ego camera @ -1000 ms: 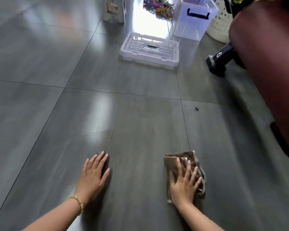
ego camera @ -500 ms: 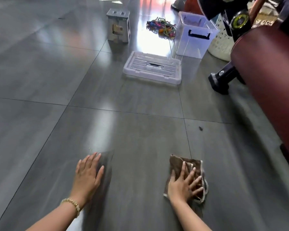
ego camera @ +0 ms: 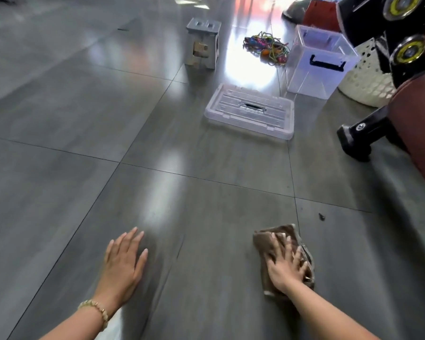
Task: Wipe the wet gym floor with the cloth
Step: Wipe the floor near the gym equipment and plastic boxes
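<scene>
The right hand [ego camera: 286,263] lies flat with spread fingers and presses the brown cloth [ego camera: 261,241] on the grey tiled floor [ego camera: 59,143]. The left hand [ego camera: 123,263], fingers straight, rests on the bare floor and holds nothing. Just beyond the cloth is a small dark speck [ego camera: 321,216], too small to identify. Farther ahead lies a clear plastic lid [ego camera: 250,111], then a clear storage box [ego camera: 317,62]. To the right, a dark red padded bench [ego camera: 422,123] is cut off by the edge.

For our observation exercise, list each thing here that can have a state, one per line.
right hand: fingers spread, pressing cloth onto floor.
left hand: flat on floor, holding nothing.
cloth: bunched, under right hand.
clear box: upright, lid off.
lid: flat on floor, off the box.
stool: upright.
</scene>
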